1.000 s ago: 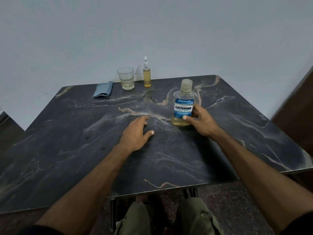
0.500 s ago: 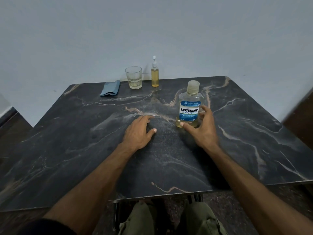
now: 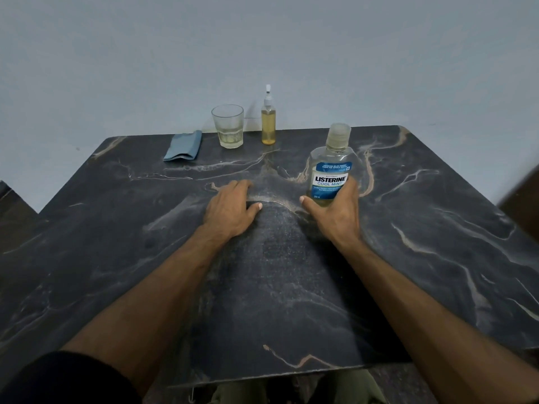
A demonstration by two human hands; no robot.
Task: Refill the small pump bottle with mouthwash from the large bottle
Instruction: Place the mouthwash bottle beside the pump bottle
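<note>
**Currently: large bottle in hand, pump bottle at far edge**

Presently the person sits at a dark marbled table (image 3: 408,258), both forearms stretched across it. The right hand (image 3: 335,211) grips the lower part of the large mouthwash bottle (image 3: 331,173), thumb on the near left side, fingers wrapped round the right and back. The bottle is upright, cap (image 3: 338,132) on, with a blue label and a shallow layer of yellowish liquid at the bottom. Whether its base touches the table cannot be told; the hand hides it.

The left hand (image 3: 230,208) rests palm down on the table, fingers loosely bent, grasping nothing, just left of the bottle and apart from it.

The small pump bottle (image 3: 268,123) stands upright at the far edge, near the wall, filled most of the way with amber liquid, nozzle on top. Just beside it on the left stands a clear glass (image 3: 227,126) with a little pale liquid. Further left lies a folded blue cloth (image 3: 183,145).
</note>
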